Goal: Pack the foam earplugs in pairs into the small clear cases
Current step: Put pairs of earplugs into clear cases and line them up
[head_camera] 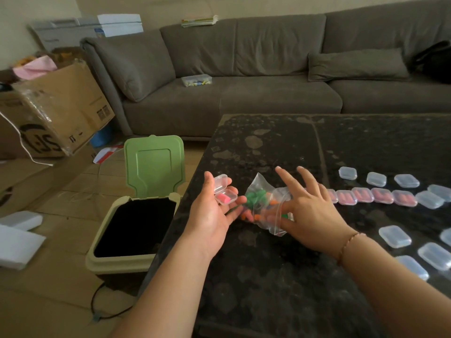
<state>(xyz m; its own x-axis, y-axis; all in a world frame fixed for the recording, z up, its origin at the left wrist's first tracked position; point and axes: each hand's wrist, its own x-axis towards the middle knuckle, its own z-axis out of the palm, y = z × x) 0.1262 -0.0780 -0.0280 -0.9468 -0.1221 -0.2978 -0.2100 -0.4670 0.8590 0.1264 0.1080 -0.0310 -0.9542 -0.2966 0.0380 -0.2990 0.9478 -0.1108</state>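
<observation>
Nearby: an open green bin [136, 215] stood beside the table [268, 276]; filled cases [373, 196] lay in a row.
Left hand [214, 211]: palm up, cradled an open case [224, 191] with pink earplugs [223, 197].
Right hand [307, 206]: fingers spread, reached into the earplug bag [263, 206]; grasp unclear.

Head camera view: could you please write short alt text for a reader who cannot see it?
A left hand holds an open small clear plastic case with pink foam inside, while the right hand reaches into a clear plastic bag of coloured foam earplugs on a dark speckled table. Filled and empty cases lie to the right.
</observation>
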